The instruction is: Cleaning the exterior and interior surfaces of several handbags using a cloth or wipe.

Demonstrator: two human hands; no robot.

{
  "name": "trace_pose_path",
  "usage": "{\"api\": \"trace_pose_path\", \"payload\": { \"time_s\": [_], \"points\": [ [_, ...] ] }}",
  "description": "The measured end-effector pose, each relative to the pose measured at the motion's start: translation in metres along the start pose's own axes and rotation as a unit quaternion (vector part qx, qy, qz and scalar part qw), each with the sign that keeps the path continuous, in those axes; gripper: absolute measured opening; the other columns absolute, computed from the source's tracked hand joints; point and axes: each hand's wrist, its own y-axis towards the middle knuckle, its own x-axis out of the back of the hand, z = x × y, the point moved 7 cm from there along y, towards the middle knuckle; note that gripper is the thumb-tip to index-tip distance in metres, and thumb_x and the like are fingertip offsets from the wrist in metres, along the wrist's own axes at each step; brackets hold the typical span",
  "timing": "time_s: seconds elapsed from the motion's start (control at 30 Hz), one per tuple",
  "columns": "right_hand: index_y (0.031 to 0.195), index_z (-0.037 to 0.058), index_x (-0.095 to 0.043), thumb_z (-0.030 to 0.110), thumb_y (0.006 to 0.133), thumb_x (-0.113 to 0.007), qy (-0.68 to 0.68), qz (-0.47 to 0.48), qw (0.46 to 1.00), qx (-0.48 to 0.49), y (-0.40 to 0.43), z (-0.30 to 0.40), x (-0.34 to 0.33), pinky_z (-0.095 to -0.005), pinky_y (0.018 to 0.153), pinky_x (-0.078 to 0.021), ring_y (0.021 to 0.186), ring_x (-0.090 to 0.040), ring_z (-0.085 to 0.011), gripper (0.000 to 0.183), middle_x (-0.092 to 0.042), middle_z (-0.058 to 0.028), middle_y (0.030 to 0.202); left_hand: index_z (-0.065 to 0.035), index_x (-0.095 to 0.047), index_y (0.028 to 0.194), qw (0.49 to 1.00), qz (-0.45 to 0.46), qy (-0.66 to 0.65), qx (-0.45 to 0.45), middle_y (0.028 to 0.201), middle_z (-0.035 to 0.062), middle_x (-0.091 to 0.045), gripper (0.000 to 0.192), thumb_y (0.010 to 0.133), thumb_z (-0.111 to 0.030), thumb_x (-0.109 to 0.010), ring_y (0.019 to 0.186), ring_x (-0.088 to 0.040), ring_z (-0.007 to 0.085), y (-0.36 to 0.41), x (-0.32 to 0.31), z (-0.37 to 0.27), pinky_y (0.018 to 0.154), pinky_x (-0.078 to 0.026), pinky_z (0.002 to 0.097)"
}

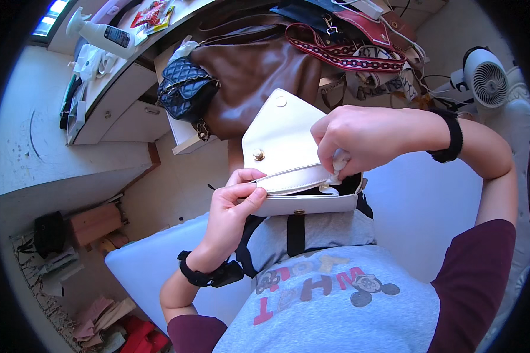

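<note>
A small white handbag (309, 205) lies across my lap with its pointed flap (278, 128) folded up and back. A brass-coloured clasp stud shows on the flap, and the bag's dark inside is partly visible. My left hand (232, 207) grips the bag's left end, thumb on the near side and fingers behind. Over the right part of the opening, my right hand (364, 139) pinches a crumpled piece of white tissue or thin cloth (341, 161). Its lower end reaches into the bag. The right fingertips are partly hidden.
Beyond the bag, a large brown leather bag (260, 79) and a black quilted chain bag (187, 88) rest on an open drawer (194, 143). A red patterned strap (349, 61) lies among other bags. A white spray bottle (106, 37) stands upper left; a white fan (486, 79) is at right.
</note>
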Motion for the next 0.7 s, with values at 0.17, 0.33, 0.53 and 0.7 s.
{"api": "trace_pose_path", "payload": {
  "time_s": [0.17, 0.33, 0.53, 0.7],
  "points": [
    [0.074, 0.0033, -0.065, 0.004, 0.068, -0.069, -0.057, -0.068, 0.982, 0.164, 0.013, 0.022, -0.011, -0.0397, 0.063, -0.0486, 0.073, -0.061, -0.0303, 0.007, -0.056, -0.0110, 0.078, 0.0050, -0.071, 0.090, 1.000, 0.000, -0.010, -0.009, 0.114, 0.0062, -0.053, 0.015, 0.088, -0.008, -0.064, 0.103, -0.048, 0.0133, 0.004, -0.002, 0.002, 0.091, -0.037, 0.0261],
    [0.075, 0.0048, -0.065, 0.005, 0.069, -0.070, -0.016, -0.087, 0.968, 0.233, 0.043, 0.035, -0.017, -0.0405, 0.064, -0.0486, 0.074, -0.061, -0.0306, 0.007, -0.055, -0.0104, 0.080, 0.0040, -0.072, 0.090, 1.000, -0.004, -0.011, 0.000, 0.114, 0.0065, -0.053, 0.015, 0.087, -0.008, -0.064, 0.104, -0.049, 0.0141, 0.002, 0.003, 0.005, 0.092, -0.036, 0.0275],
    [0.077, 0.0058, -0.070, 0.006, 0.070, -0.070, -0.060, 0.002, 0.995, 0.085, 0.023, 0.004, -0.006, -0.0401, 0.066, -0.0497, 0.074, -0.062, -0.0298, 0.007, -0.058, -0.0107, 0.079, 0.0052, -0.071, 0.088, 0.998, -0.016, -0.060, 0.025, 0.117, 0.0062, -0.050, 0.014, 0.089, -0.005, -0.062, 0.108, -0.046, 0.0146, 0.002, 0.008, 0.011, 0.097, -0.032, 0.0264],
    [0.080, 0.0058, -0.071, 0.009, 0.068, -0.074, -0.049, 0.015, 0.997, 0.055, 0.014, -0.003, 0.005, -0.0372, 0.069, -0.0513, 0.076, -0.063, -0.0290, 0.013, -0.060, -0.0107, 0.080, 0.0036, -0.072, 0.084, 0.998, -0.023, -0.048, -0.017, 0.115, 0.0077, -0.054, 0.015, 0.087, -0.009, -0.065, 0.107, -0.047, 0.0159, 0.006, 0.009, 0.004, 0.095, -0.034, 0.0291]
  ]
}}
